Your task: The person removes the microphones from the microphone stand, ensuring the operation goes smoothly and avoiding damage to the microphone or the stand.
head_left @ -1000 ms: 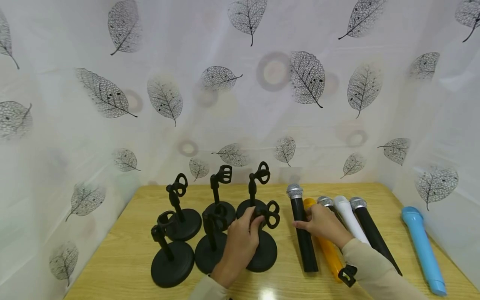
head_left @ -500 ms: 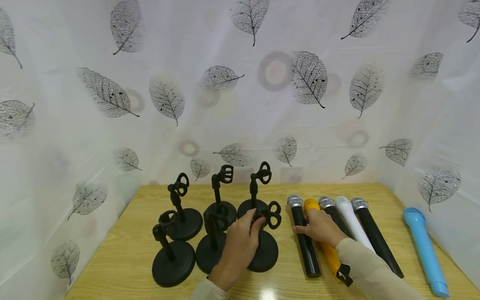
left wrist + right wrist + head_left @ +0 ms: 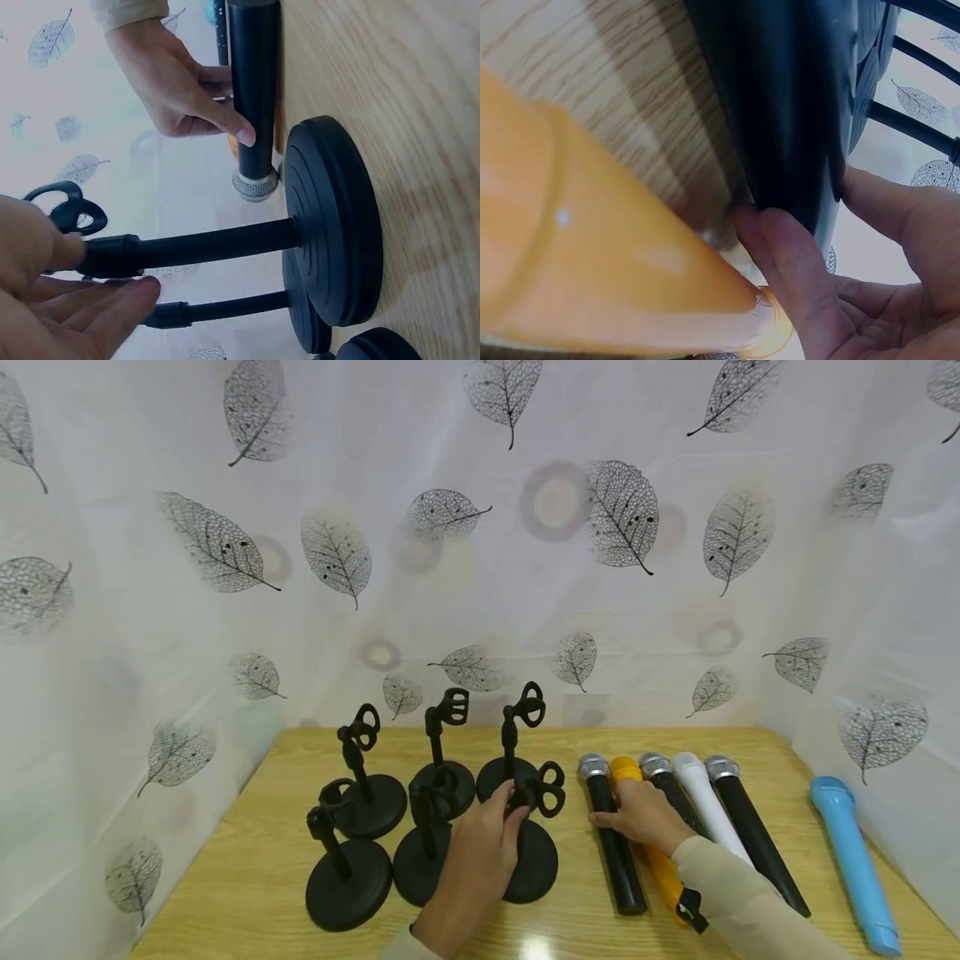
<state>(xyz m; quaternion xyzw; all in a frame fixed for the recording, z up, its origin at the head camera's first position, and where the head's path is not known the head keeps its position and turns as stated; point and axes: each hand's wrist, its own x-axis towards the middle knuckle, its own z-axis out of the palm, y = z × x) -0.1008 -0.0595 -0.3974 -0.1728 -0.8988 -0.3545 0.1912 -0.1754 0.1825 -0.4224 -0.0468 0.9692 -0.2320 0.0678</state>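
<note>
My left hand grips the upper post of the front right black microphone stand, just below its clip. That stand is upright, its round base on the table. To the right, my right hand pinches a black microphone with a silver mesh head. The right wrist view shows the thumb on one side of its black body and fingertips on the other. Beside it lies an orange microphone, partly hidden under the right hand.
Several other black stands stand close together on the left. Right of the orange microphone lie a speckled black microphone, a white one and another black one. A blue microphone lies apart near the table's right edge.
The black microphone in my right hand has come slightly down and toward me, uncovering the orange microphone's head. My left hand keeps its grip on the stand.
</note>
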